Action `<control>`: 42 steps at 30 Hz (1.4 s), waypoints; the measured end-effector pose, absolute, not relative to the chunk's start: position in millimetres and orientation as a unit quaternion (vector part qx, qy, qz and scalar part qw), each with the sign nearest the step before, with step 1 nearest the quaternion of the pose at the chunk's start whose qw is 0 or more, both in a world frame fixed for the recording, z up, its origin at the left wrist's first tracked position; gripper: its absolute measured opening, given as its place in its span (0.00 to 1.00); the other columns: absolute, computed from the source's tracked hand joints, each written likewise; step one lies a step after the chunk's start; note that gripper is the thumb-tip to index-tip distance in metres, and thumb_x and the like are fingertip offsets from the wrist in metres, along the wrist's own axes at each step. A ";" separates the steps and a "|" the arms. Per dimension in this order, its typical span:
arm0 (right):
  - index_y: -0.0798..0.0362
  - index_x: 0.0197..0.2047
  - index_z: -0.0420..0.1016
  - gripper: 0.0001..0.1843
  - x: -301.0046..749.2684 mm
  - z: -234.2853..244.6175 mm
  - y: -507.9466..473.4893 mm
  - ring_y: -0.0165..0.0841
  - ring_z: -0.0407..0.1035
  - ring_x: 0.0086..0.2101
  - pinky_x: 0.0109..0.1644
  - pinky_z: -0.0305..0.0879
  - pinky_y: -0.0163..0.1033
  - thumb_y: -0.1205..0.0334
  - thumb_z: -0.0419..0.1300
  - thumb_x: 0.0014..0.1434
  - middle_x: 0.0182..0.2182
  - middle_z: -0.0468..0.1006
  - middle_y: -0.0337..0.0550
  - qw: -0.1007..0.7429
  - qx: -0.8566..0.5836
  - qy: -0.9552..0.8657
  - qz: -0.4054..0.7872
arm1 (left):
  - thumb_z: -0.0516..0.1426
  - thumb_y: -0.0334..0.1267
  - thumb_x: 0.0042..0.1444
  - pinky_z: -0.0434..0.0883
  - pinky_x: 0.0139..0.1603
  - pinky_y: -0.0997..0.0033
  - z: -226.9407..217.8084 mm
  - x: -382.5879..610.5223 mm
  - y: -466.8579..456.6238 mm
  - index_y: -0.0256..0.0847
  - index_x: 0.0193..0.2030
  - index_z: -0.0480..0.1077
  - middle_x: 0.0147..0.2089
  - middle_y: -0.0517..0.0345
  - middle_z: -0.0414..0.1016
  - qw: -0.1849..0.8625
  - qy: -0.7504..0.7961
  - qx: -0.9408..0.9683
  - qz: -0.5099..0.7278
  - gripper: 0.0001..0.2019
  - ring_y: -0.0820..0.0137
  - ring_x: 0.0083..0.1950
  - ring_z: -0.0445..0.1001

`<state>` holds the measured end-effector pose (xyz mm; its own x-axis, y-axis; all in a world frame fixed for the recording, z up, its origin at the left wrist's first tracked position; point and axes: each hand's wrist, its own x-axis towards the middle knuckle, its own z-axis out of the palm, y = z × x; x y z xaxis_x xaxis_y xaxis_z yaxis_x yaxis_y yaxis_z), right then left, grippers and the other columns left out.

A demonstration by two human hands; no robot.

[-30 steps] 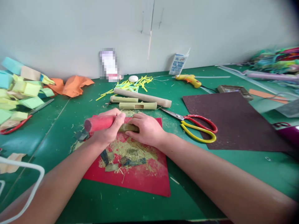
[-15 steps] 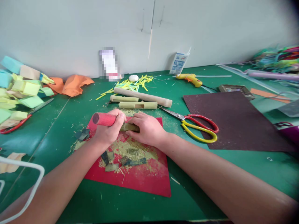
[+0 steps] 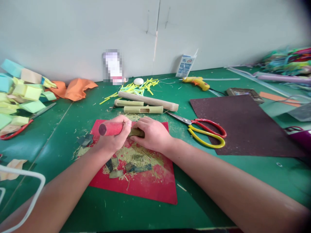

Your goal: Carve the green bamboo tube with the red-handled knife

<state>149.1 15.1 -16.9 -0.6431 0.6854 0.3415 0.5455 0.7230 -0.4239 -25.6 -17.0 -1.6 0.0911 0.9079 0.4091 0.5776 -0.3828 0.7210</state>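
A thick tool with a round red handle [image 3: 112,128] is gripped in my left hand [image 3: 122,131]; its working end is hidden behind my fingers. My right hand [image 3: 154,133] is closed over a greenish bamboo piece [image 3: 136,132] and presses it down on the red sheet [image 3: 155,192]. The tool's hidden end meets the bamboo between both hands. Pale shavings [image 3: 145,155] and dark green bark chips [image 3: 143,168] lie on the sheet below. Just beyond my hands rest a bamboo piece with a rectangular slot [image 3: 155,109], a shorter bamboo piece [image 3: 130,103] and a pale wooden rod [image 3: 162,104].
Scissors [image 3: 206,131] lie to the right, partly on a dark brown sheet [image 3: 243,126]. Behind are a yellow glue gun [image 3: 198,83], a drink carton [image 3: 186,65] and yellow strips [image 3: 145,86]. Folded papers [image 3: 26,94] and an orange cloth-like sheet [image 3: 80,89] sit left.
The red handle in my left hand has shifted slightly to the right and down, its end turning a little. My right hand stays on the bamboo piece.
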 end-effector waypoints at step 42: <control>0.56 0.34 0.75 0.09 145.6 -18.9 16.4 0.34 0.63 0.35 0.39 0.59 0.38 0.58 0.65 0.54 0.31 0.73 0.44 0.253 -0.367 -0.884 0.140 | 0.54 0.35 0.53 0.59 0.27 0.72 -8.6 -11.8 -1.8 0.41 0.16 0.53 0.18 0.64 0.54 0.283 0.570 0.573 0.516 0.17 0.75 0.23 0.56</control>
<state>145.6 16.4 -18.9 -0.6016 0.7202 0.3455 0.5787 0.6911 -0.4330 -11.8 -1.8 -8.6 -0.1828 0.9458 0.2684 0.3615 -0.1892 0.9130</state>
